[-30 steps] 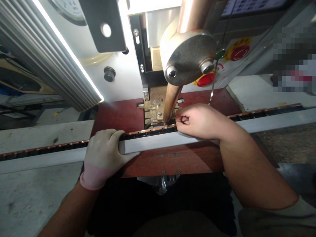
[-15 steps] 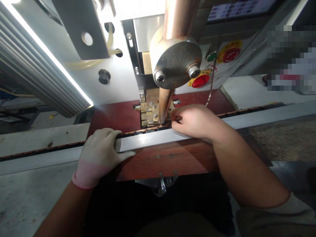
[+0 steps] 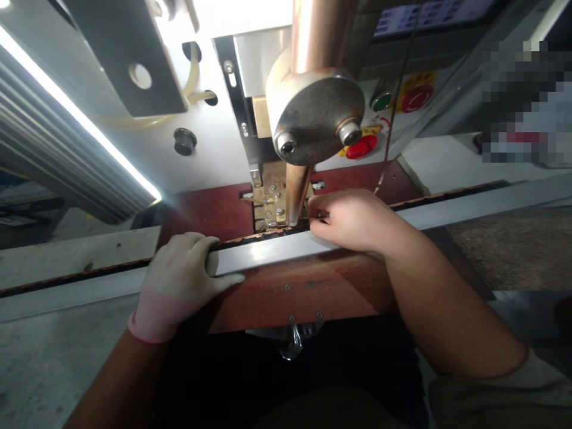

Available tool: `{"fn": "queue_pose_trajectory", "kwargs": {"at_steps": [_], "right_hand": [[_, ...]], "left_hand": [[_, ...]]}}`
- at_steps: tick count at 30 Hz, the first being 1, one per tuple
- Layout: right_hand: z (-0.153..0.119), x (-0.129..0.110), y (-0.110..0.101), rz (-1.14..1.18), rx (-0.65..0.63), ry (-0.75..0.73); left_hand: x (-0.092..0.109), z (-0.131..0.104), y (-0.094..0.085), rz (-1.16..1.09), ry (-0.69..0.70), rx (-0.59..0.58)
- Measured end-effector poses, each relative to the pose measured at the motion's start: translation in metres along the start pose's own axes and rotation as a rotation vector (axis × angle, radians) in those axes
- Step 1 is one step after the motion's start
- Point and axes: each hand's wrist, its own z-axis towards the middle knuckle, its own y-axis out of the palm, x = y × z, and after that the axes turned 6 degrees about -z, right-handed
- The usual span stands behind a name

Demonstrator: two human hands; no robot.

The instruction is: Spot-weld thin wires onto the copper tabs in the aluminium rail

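The grip of the left hand (image 3: 179, 271) clasps the crosswise bar (image 3: 263, 254), while the right hand (image 3: 353, 223), nearer the rod (image 3: 298, 192), pinches narrow, on what I can't tell.

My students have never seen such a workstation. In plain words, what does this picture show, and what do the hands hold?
The camera sits on the worker's head, looking forward and down. Ahead stands a white-fronted machine with a copper-coloured metal rod slanting down. A long, pale grey, metal-looking bar lies across a reddish-brown board. The left hand, in a white glove with a pink cuff, grips the bar. The bare right hand is pinched closed beside the rod's lower end; whether it holds something small is unclear.
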Motion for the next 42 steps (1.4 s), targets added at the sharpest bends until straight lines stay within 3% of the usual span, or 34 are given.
{"fn": "queue_pose_trajectory", "kwargs": {"at_steps": [11,22,42], "right_hand": [[0.001,0.001,-0.001,0.03,-0.05,0.024],[0.0,0.004,0.001,0.046,-0.002,-0.017],[0.002,0.011,-0.004,0.174,-0.036,0.06]], "left_hand": [[0.005,-0.001,0.0,-0.037,-0.024,0.004],[-0.028,-0.016,-0.011,-0.046,-0.059,-0.04],[-0.025,-0.019,-0.011,-0.039,-0.053,-0.043]]}}
